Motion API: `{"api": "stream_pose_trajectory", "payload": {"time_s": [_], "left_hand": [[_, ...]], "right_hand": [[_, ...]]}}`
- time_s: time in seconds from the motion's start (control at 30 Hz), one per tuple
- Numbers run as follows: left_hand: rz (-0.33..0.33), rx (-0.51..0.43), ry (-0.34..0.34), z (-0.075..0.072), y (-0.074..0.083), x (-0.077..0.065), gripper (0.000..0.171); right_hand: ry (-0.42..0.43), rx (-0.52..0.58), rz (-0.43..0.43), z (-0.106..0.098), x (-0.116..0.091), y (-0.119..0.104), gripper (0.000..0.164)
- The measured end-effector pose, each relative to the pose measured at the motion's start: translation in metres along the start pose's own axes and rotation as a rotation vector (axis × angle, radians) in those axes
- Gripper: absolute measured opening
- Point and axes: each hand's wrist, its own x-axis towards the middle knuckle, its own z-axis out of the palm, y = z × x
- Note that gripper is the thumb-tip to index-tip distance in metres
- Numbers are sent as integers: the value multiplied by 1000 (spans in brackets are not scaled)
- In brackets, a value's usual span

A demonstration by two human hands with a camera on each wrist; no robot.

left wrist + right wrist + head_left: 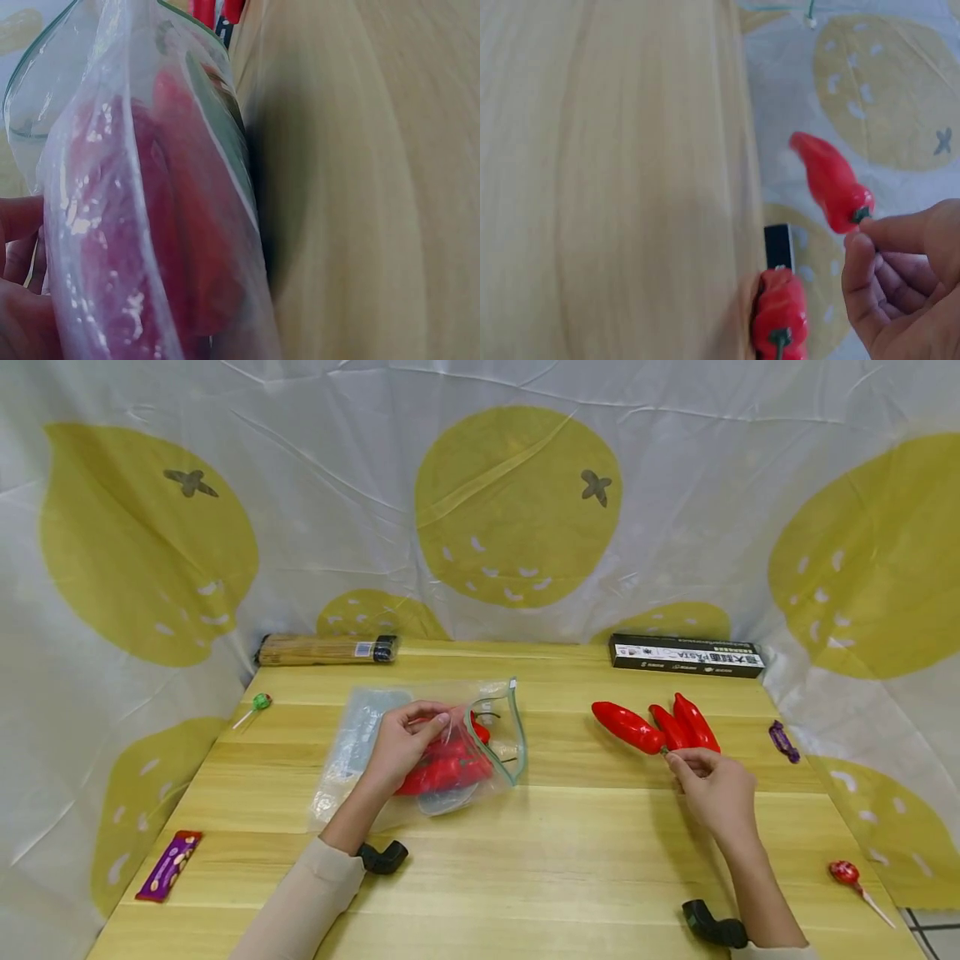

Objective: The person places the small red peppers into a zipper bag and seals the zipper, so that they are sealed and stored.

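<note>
By its short green stem, my right hand (716,789) pinches a red chili pepper (628,727) between thumb and forefinger. In the right wrist view the chili pepper (831,180) hangs clear of the table, tip pointing away. Two more red peppers (693,722) lie on the table just behind that hand. My left hand (408,743) grips the upper side of a clear zip bag (487,789), whose green-edged mouth gapes toward the right. Several red peppers (446,768) lie inside the bag, blurred by the plastic in the left wrist view.
Along the back edge lie a bundle of thin sticks or noodles (322,649) and a black pasta box (686,656). A green lollipop (261,702) and purple bar (169,866) lie left; a purple-wrapped candy (783,742) and red lollipop (845,872) lie right.
</note>
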Motion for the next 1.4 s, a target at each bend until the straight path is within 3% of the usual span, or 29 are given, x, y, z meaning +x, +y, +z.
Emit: {"api": "stream_pose_trajectory", "payload": {"time_s": [0.33,0.63,0.8,1.03,1.17,1.33,1.4], "left_hand": [[-1,-13,-3,-3,7,-2,30],[29,-22,-15,-5,11,-3,28],[40,-15,1,-4,11,-3,27],[35,3,-1,-2,10,-5,27],[7,-34,-10,0,9,-6,30],[-14,-55,-5,1,8,-5,31],[-15,-57,-6,2,7,-5,31]], "right_hand": [[-250,279,-14,17,-1,-44,31],[-367,307,-183,64,7,-96,12],[-446,315,-217,86,14,-119,11],[-484,316,-244,112,19,-134,19],[-483,307,-238,124,20,-140,18],[-495,347,-205,137,21,-143,15],[-511,410,-165,140,21,-143,17]]}}
